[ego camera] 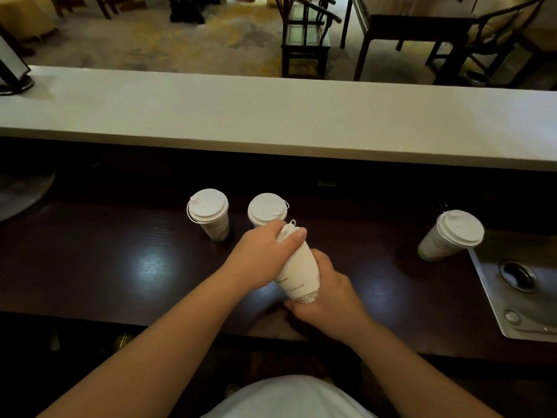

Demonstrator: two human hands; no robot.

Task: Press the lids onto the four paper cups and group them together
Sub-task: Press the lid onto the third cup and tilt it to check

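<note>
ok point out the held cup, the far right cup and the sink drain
held cup (300, 271), head view, on its bare side wall
far right cup (460, 227), head view, on its lid top
sink drain (516, 274), head view, on the dark opening

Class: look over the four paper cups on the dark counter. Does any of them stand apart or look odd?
Yes. One lidded cup stands alone far right beside the sink, away from the other three cups.

Dim, sharp view; overhead glare on the dark counter (144, 267), edges bowed.
</note>
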